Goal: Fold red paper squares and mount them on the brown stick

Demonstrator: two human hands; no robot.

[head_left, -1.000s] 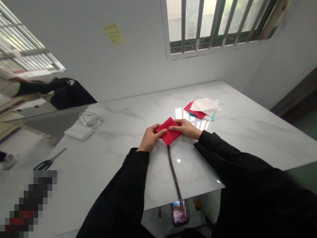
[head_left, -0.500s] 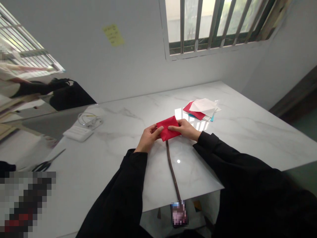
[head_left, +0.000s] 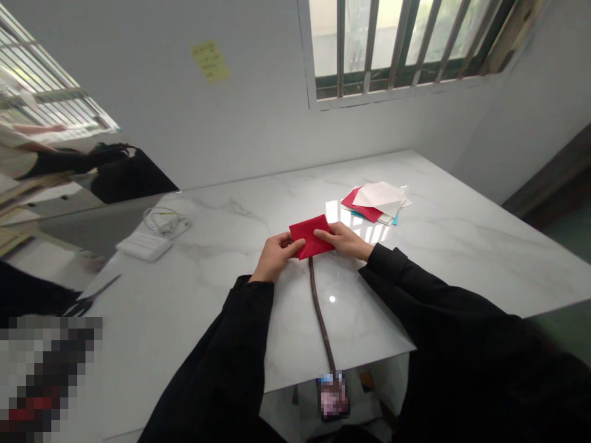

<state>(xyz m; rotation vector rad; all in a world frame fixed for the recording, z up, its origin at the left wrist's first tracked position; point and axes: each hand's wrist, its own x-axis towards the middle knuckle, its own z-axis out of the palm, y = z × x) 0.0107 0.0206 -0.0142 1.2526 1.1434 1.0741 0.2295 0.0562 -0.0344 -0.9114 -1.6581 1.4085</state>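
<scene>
Both hands hold a small rectangular piece of red paper (head_left: 310,240) up off the table, tilted toward me. It looks folded, though its layers do not show clearly. My left hand (head_left: 276,253) pinches its left edge, thumb in front and fingers behind. On the right edge, my right hand (head_left: 344,239) grips it the same way, its thumb lying across the front face. Below the paper a thin brown stick (head_left: 319,311) runs down toward the table's front edge; its upper end is hidden behind the paper.
Beyond my right hand lies a pile of white, red and blue paper sheets (head_left: 381,200). A white power strip (head_left: 144,246) with a coiled cable (head_left: 167,223) sits at the left. Scissors (head_left: 95,296) lie nearer, beside another person's dark sleeve (head_left: 32,289). A barred window is above.
The red paper has shifted slightly and its lower left corner looks flatter, with both hands still on it. At the far left, a dark sleeve has come in toward the scissors.
</scene>
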